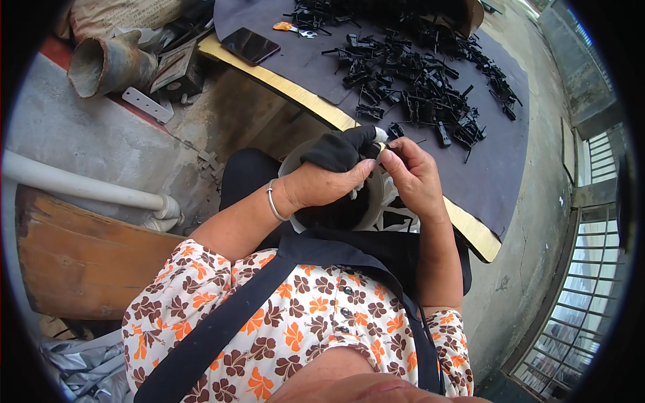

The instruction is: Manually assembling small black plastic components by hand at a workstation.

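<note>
Head view: pinching a small part (382,147) between the left hand (332,168) and the right hand (415,176), at the near edge of the table (470,230), above a pale bucket (291,160). Closed on the part with the right thumb and fingertips, bare; curled toward it at the left, with a black cover (332,152) over the fingers and the thumb bare. Hard to tell the part's full shape behind the fingertips, with just a pale yellowish bit and some black in sight. Wearing a bracelet (271,200) on the left wrist. Spread in a loose heap on the table's grey cover (500,154), just beyond the hands and to the right: black parts (416,87). Lying on the far left of the table: a phone (250,46), and near it a small orange-and-silver tool (294,29). Stacked off to the far left, beyond the table: a rusty tube (111,64), a white bracket (148,105) and a sack (121,17). Running along the left: a white pipe (80,181), with a wooden board (94,255) nearer. Set to the near right: a barred window (571,302).
</note>
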Motion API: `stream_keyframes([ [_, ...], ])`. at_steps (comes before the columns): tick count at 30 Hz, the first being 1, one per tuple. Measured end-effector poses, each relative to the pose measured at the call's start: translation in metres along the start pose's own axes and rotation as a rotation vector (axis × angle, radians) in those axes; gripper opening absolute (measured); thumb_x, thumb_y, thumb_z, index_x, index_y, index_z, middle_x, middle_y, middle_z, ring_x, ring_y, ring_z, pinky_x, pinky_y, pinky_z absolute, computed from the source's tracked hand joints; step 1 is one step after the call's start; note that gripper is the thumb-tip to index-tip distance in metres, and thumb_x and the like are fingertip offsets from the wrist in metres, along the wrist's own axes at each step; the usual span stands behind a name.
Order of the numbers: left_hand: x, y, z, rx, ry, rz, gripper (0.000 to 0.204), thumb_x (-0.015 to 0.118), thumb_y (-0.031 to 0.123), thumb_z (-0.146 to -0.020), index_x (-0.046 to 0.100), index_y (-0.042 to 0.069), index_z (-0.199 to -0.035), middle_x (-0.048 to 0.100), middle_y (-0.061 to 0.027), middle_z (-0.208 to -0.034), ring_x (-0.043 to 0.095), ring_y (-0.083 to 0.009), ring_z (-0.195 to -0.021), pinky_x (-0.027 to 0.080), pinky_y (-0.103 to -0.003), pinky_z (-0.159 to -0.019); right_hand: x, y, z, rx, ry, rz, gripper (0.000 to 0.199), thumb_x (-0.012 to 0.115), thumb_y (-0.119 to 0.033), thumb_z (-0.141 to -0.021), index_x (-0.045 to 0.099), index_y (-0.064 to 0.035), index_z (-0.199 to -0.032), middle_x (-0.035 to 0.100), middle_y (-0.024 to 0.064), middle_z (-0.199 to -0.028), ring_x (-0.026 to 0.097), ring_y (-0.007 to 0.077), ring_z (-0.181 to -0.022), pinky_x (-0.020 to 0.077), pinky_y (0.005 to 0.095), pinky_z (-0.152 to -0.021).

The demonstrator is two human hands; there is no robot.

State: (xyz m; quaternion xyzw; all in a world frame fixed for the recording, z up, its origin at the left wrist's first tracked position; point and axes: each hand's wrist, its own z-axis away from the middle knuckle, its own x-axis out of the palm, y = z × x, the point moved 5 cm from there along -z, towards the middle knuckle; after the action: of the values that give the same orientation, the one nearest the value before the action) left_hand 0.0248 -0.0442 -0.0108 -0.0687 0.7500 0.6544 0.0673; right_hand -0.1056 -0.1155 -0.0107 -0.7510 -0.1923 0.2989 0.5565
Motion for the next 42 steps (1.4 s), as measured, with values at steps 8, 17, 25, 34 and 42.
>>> stream_keyframes([
  [8,0.001,0.017,0.008,0.533,0.179,-0.509,0.029,0.055,0.001,-0.082,0.055,-0.006,-0.11,0.062,-0.0181,-0.101,0.06,-0.0307,-0.089,0.047,-0.037,-0.081,0.014,-0.006,0.003,0.076,-0.137,0.281,0.027,0.05,-0.02,-0.094,0.054,0.0012,-0.078,0.049,0.0044,-0.063,0.042,0.0095,-0.061,0.039,0.0262,-0.057],
  [17,0.006,0.021,0.015,0.566,0.203,-0.673,0.027,0.059,-0.001,-0.077,0.057,-0.005,-0.104,0.06,-0.0179,-0.099,0.059,-0.0338,-0.089,0.047,-0.038,-0.079,0.028,0.005,0.01,0.008,-0.019,0.126,0.03,0.05,-0.021,-0.095,0.053,0.0006,-0.075,0.048,-0.0014,-0.063,0.043,0.0085,-0.06,0.0397,0.0264,-0.055],
  [25,-0.014,0.007,0.005,0.168,0.063,0.002,0.036,0.054,0.01,-0.089,0.047,-0.004,-0.121,0.06,-0.0048,-0.092,0.055,-0.0092,-0.085,0.046,-0.024,-0.078,0.007,-0.007,0.007,0.018,-0.09,0.071,0.016,0.059,-0.013,-0.088,0.06,0.0019,-0.093,0.058,0.0002,-0.072,0.051,0.0066,-0.065,0.0434,0.0232,-0.059],
  [34,0.003,-0.012,0.006,-0.036,-0.104,0.222,0.043,0.051,0.004,-0.084,0.042,-0.005,-0.125,0.061,-0.007,-0.095,0.057,-0.0105,-0.082,0.046,-0.026,-0.075,0.005,-0.015,0.009,-0.43,-0.006,0.231,0.005,0.065,0.001,-0.079,0.063,-0.0008,-0.084,0.06,0.0007,-0.072,0.049,0.0043,-0.061,0.0388,0.0212,-0.054],
  [42,0.002,0.002,0.005,0.218,-0.027,-0.077,0.03,0.046,0.003,-0.083,0.051,-0.003,-0.112,0.059,-0.0057,-0.091,0.054,-0.0112,-0.08,0.045,-0.026,-0.073,0.006,-0.001,0.009,-0.096,0.075,0.065,0.016,0.063,-0.01,-0.085,0.049,-0.0044,-0.083,0.041,-0.0051,-0.068,0.035,0.0056,-0.06,0.0311,0.0194,-0.053],
])
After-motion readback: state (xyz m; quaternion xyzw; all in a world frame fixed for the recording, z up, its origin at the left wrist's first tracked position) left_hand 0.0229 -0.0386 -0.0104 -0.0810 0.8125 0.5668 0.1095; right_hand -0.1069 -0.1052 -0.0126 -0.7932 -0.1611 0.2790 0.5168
